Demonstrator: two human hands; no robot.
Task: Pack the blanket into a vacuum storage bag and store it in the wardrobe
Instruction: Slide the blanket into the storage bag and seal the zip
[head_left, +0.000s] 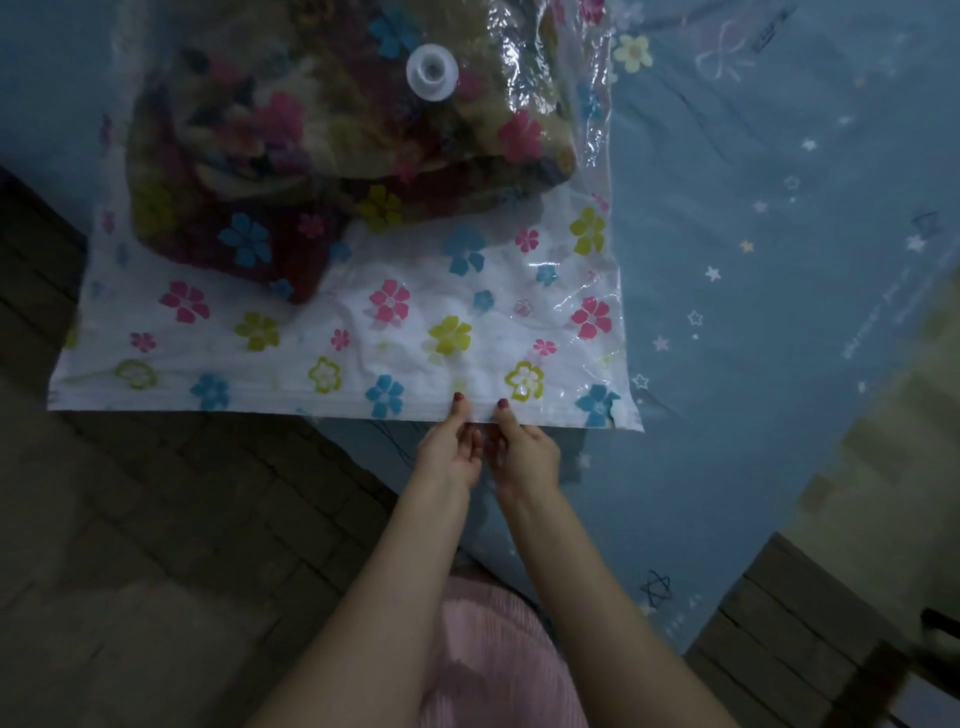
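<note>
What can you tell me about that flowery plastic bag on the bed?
The bag is clear, crinkly plastic printed with pink, blue and yellow flowers. It lies flat on the blue bedsheet, a blanket inside and a round white valve on top. The left hand and right hand pinch its near edge.

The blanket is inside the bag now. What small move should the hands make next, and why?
Probably slide apart along the near edge to press the seal closed. The left hand and right hand pinch the vacuum bag edge side by side, and the blanket lies fully inside.
</note>
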